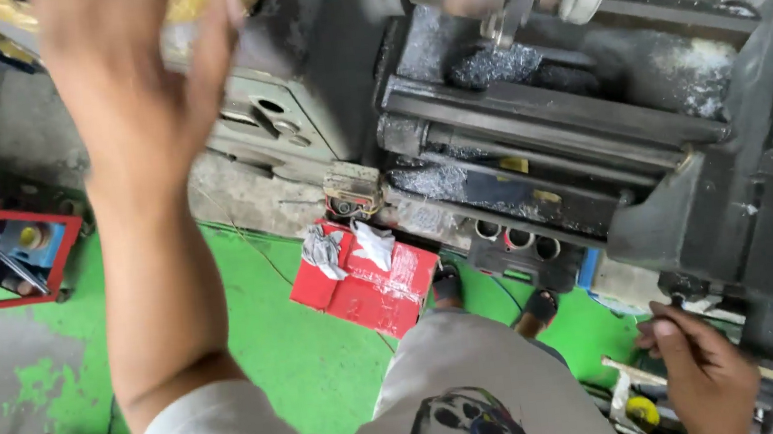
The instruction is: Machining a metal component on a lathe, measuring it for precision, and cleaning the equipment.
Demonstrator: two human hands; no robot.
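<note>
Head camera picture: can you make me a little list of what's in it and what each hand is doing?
place: workshop, green floor
machine: grey metal lathe, metal shavings on it
left hand: raised, open, fingers spread, holding nothing
right hand: low beside the lathe, fingers at a small part; grip unclear
on floor: red box with crumpled rags
feet: dark sandals

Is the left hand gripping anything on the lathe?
No, the left hand is raised with open fingers, holding nothing.
</note>
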